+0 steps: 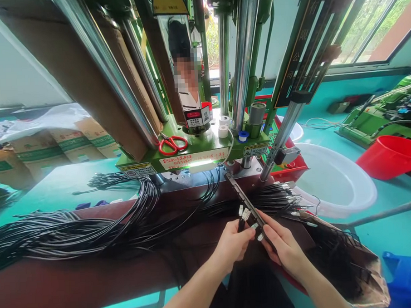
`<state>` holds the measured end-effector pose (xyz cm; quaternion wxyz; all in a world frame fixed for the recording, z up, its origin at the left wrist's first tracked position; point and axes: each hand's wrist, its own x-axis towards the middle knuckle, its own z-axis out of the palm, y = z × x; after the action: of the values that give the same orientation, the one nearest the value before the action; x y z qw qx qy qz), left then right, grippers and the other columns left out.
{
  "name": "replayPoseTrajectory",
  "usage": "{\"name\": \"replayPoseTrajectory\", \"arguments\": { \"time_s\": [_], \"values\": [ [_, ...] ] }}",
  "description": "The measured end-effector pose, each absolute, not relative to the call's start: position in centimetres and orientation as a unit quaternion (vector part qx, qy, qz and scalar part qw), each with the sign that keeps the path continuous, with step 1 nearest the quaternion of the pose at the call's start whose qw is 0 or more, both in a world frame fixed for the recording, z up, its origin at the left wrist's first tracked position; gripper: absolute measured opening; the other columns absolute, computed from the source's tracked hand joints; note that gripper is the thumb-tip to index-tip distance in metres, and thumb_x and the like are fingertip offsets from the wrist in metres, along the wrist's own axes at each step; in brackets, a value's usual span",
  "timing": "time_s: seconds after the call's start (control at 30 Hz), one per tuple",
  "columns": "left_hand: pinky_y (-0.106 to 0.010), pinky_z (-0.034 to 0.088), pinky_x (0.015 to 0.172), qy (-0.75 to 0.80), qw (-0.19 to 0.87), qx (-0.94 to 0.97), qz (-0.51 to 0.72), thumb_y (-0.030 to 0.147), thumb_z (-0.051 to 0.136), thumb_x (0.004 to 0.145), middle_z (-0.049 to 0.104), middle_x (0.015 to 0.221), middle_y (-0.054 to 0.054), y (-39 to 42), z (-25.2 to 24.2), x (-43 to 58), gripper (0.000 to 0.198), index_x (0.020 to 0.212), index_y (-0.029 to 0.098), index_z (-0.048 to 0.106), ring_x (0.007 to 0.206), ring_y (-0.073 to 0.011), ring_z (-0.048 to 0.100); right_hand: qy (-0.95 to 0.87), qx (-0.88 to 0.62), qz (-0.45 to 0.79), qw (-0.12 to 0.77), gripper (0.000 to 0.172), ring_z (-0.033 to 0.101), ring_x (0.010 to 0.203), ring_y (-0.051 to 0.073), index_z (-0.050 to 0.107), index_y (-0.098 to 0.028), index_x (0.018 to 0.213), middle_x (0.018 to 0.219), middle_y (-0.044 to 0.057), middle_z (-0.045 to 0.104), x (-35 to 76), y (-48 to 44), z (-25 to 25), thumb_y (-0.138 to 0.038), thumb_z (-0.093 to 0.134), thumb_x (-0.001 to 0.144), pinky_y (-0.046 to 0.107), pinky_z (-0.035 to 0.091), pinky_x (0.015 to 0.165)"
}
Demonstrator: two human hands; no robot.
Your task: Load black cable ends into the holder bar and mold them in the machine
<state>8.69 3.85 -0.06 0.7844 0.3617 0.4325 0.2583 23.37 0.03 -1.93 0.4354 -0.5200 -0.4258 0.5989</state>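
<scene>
Low in the middle of the view, my left hand [234, 244] is closed around several black cables whose silvery connector ends [245, 214] stick up above the fingers. Beside it, my right hand [282, 243] grips the near end of a long dark metal bar [243, 197]. The bar slants up and left, its far end by the press bed [193, 179]. A pale connector shows between the hands against the bar. Black cables [208, 208] run behind the hands, and a bundle with connector ends [278, 197] lies to the right of the bar.
A green press [205, 147] with steel columns stands ahead, red scissors [173, 145] on it. Coiled black cables [59, 235] cover the left side. At right are a white tub [365, 188], a red bucket [392, 157] and a bag of black pieces [379, 278].
</scene>
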Motion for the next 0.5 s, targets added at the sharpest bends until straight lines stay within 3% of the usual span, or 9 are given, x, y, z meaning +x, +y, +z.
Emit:
{"name": "replayPoseTrajectory", "arguments": {
  "time_s": [0.17, 0.33, 0.4, 0.5],
  "values": [
    [-0.018, 0.009, 0.030, 0.455, 0.755, 0.379, 0.282, 0.047, 0.066, 0.063, 0.026, 0.035, 0.013, 3.6, -0.6, 8.8, 0.037, 0.063, 0.020, 0.040, 0.029, -0.0019, 0.016, -0.477, -0.520, 0.565, 0.427, 0.060, 0.031, 0.043, 0.007, 0.037, -0.019, 0.135, 0.048, -0.007, 0.037, 23.2, 0.0, -2.6, -0.049, 0.047, 0.084, 0.017, 0.024, 0.037],
    [-0.019, 0.025, 0.037, 0.484, 0.607, 0.461, 0.429, 0.051, 0.048, 0.078, 0.037, 0.048, 0.007, 3.5, -0.7, 8.6, 0.036, 0.075, 0.015, 0.053, 0.039, -0.0049, 0.033, -0.407, -0.546, 0.580, 0.447, 0.058, 0.025, 0.037, 0.004, 0.039, -0.021, 0.134, 0.047, -0.009, 0.036, 22.7, -0.2, -1.4, -0.049, 0.048, 0.084, 0.015, 0.019, 0.033],
    [-0.018, 0.026, 0.040, 0.498, 0.561, 0.457, 0.478, 0.050, 0.046, 0.081, 0.036, 0.048, 0.008, 3.6, -0.5, 8.4, 0.035, 0.087, 0.015, 0.053, 0.040, -0.0053, 0.032, -0.382, -0.546, 0.578, 0.471, 0.056, 0.024, 0.035, 0.004, 0.040, -0.022, 0.133, 0.047, -0.009, 0.037, 22.7, -0.2, -1.1, -0.047, 0.049, 0.084, 0.015, 0.019, 0.033],
    [-0.017, 0.023, 0.037, 0.504, 0.581, 0.418, 0.484, 0.047, 0.045, 0.082, 0.032, 0.044, 0.012, 3.6, -0.2, 8.1, 0.031, 0.093, 0.018, 0.046, 0.036, -0.0049, 0.026, -0.362, -0.533, 0.590, 0.486, 0.054, 0.026, 0.034, 0.003, 0.040, -0.022, 0.132, 0.048, -0.008, 0.039, 22.7, -0.2, -1.0, -0.044, 0.050, 0.084, 0.015, 0.018, 0.032]
  ]
}}
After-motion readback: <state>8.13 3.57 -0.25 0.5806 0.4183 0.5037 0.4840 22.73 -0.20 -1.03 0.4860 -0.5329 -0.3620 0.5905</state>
